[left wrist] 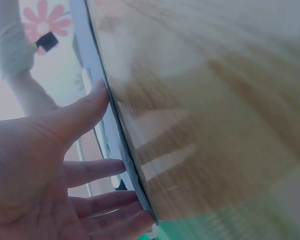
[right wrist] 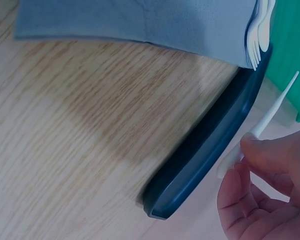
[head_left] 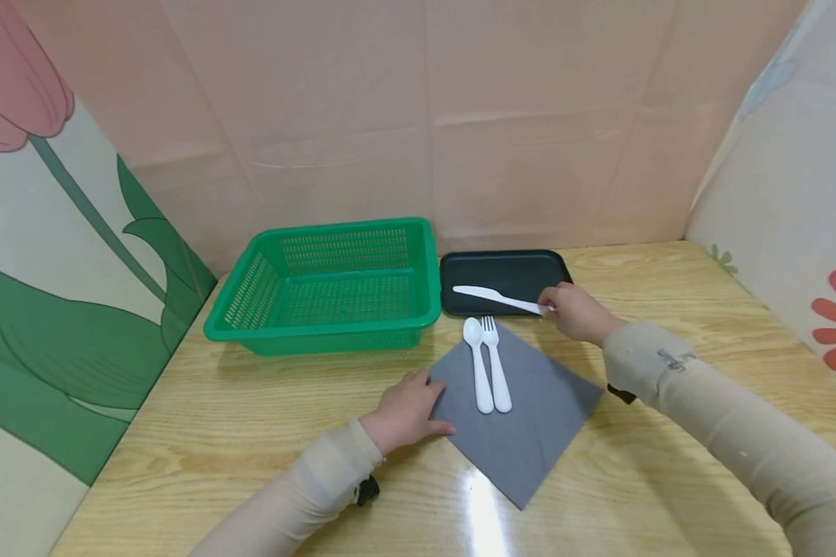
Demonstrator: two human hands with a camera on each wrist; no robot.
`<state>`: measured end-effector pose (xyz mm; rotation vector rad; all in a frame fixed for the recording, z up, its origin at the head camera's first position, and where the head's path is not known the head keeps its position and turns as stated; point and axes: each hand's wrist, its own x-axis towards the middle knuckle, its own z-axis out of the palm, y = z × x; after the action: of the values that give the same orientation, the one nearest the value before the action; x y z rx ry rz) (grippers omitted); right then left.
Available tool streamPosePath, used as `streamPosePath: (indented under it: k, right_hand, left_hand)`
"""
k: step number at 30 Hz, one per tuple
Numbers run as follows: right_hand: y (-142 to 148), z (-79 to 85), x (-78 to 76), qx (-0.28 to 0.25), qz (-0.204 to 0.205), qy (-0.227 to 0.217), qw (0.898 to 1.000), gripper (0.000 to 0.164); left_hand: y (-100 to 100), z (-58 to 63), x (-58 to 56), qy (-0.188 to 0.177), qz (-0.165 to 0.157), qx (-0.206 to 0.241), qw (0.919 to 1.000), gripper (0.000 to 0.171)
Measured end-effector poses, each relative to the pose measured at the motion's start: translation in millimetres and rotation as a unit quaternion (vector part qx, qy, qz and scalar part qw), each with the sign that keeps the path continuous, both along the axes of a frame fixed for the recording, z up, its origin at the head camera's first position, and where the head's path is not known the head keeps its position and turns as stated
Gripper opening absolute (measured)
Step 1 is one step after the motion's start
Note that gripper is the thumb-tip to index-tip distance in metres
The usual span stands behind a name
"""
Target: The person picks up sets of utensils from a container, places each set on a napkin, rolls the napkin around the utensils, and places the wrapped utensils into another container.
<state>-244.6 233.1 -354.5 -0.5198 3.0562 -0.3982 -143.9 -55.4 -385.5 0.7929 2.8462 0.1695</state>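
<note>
My right hand [head_left: 577,311] pinches the handle end of a white plastic knife [head_left: 491,295] between thumb and fingers. The knife is held over the front of a black tray [head_left: 505,272], its blade pointing left. On the table, a grey napkin [head_left: 529,445] lies turned like a diamond. A white spoon [head_left: 481,375] and a white fork [head_left: 498,379] rest side by side on it, heads toward the tray. My left hand [head_left: 406,410] is at the napkin's left edge, and in the left wrist view its straight fingers [left wrist: 107,172] and thumb touch that edge.
A green plastic basket [head_left: 334,331] with slotted walls stands at the back left, beside the tray. The wooden table [head_left: 251,449] meets a pink backdrop [head_left: 320,116] behind and flower-printed panels [head_left: 808,232] at both sides.
</note>
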Motion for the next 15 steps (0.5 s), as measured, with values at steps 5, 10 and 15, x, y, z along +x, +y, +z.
streamPosePath:
  k: [5, 10, 15]
  right_hand:
    - [-0.4, 0.3, 2.4, -0.001, 0.007, 0.006, 1.000, 0.014]
    - [-0.2, -0.2, 4.3, -0.004, 0.015, 0.006, 1.000, 0.014]
    - [0.6, 0.0, 5.2, -0.007, 0.009, -0.006, 1.000, 0.014]
  left_hand:
    - [0.1, -0.4, -0.1, 0.005, 0.000, -0.001, 1.0000, 0.067]
    - [0.3, -0.8, 0.1, 0.007, 0.000, -0.001, 1.0000, 0.066]
    - [0.4, -0.9, -0.1, 0.006, 0.001, -0.002, 1.0000, 0.066]
